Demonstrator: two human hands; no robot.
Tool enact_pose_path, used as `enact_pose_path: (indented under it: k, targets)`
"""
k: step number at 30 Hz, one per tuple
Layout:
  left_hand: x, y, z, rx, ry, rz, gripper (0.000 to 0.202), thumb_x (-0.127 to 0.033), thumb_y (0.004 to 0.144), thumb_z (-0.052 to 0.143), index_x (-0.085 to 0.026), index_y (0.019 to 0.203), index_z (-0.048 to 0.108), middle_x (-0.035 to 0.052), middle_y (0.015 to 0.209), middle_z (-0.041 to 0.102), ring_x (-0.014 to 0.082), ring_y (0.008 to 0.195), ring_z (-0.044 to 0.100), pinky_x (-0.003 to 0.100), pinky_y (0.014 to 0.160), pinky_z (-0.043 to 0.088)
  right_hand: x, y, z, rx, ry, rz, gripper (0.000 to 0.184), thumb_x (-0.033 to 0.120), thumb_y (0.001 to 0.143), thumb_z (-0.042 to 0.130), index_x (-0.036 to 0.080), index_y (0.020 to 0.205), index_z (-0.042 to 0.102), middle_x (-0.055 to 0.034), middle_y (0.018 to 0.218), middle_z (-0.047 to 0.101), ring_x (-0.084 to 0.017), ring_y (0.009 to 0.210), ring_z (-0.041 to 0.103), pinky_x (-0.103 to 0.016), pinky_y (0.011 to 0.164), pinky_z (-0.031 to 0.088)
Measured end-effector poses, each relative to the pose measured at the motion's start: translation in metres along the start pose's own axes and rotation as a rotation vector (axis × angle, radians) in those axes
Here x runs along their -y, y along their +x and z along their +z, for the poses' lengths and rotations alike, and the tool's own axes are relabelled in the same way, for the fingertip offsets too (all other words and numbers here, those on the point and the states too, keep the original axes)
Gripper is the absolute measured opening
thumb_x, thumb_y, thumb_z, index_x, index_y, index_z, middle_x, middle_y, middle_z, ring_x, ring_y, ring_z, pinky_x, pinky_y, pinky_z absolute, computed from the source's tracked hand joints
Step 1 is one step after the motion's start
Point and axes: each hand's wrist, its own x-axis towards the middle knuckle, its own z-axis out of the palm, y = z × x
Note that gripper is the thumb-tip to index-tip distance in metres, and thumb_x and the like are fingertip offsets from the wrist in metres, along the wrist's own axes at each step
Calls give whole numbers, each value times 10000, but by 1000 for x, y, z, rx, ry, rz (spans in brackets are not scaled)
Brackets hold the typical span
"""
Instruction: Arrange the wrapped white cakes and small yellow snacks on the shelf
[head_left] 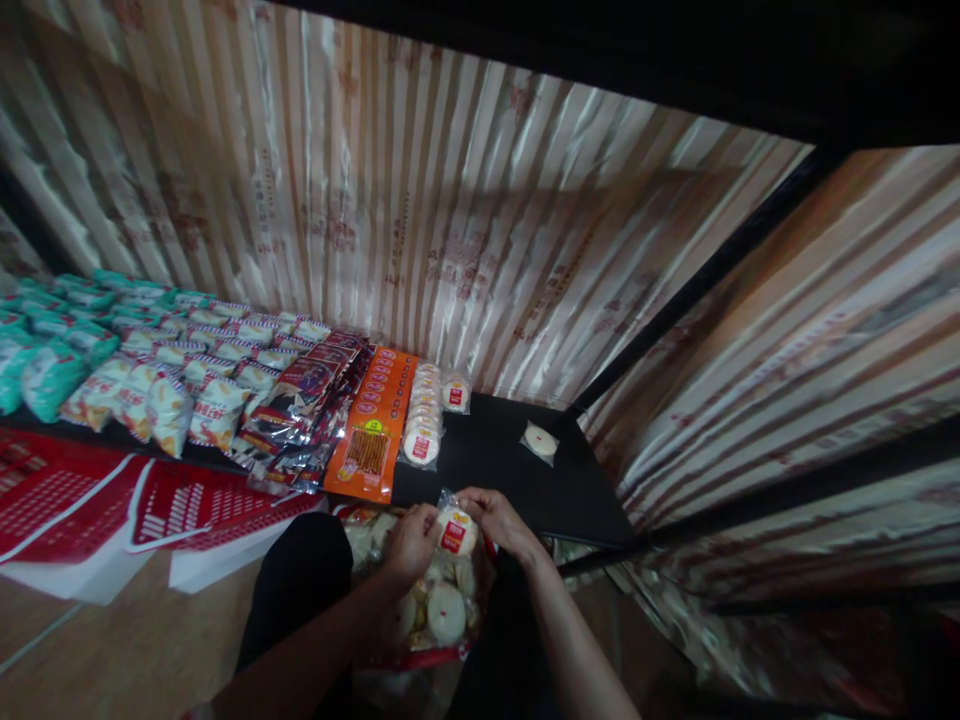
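Observation:
Between my two hands is a round white wrapped cracker point(456, 532) with a red label, held by its clear wrapper. My left hand point(414, 540) pinches its left edge, and my right hand point(495, 515) grips the upper right edge. Just below, between my knees, a red basket point(420, 658) holds several more wrapped white crackers point(446, 612). On the black shelf point(487, 465) ahead, a row of the same crackers point(422, 442) stands beside an orange snack packet point(373, 425). One cracker point(456, 393) lies behind that row, and another point(540, 442) lies alone farther right.
Dark shiny packets point(307, 390), white chip bags point(217, 405) and teal bags point(52, 378) fill the shelf's left side. Red baskets point(187, 505) stand below it on the floor. A black diagonal post point(697, 285) rises at the shelf's right end, before striped plastic sheeting point(420, 200).

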Motion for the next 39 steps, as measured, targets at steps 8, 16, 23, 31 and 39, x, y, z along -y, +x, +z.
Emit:
enact_pose_path:
  k: [8,16,23,31,39]
  targets:
    - [-3,12,8,-49,-15,-79,106,-123,758,484,-179,784,571,-3,806,630,122,792,589,236,752,440,-2,10,-14,-89,61,8,433,517,607,678,151,838,689,-18,739,675,-139,668,578,-261,651,435]
    - [-8,35,13,-138,-77,-111,103,-140,782,489,-186,805,578,4,845,645,125,828,598,240,778,446,-13,13,-18,-295,249,4,610,611,561,682,160,971,652,-61,826,693,-188,735,630,-322,710,494]
    - [-29,51,17,-154,-41,-125,102,-125,801,477,-171,832,563,19,862,645,121,822,597,240,778,440,-30,14,-23,-349,286,-5,566,601,552,699,153,898,682,-65,768,706,-208,706,643,-348,715,504]
    - [-47,65,24,-160,49,-141,104,-117,803,484,-163,830,573,28,882,645,121,843,594,215,757,428,-43,22,-35,-486,261,-13,538,578,523,711,156,856,699,-73,771,710,-222,713,639,-355,705,505]
    - [-57,87,32,-153,135,-140,210,-104,815,429,-131,948,590,86,969,650,159,934,594,246,829,421,-53,40,-45,-559,197,-42,473,517,555,686,150,853,678,-71,772,701,-211,708,631,-324,684,491]
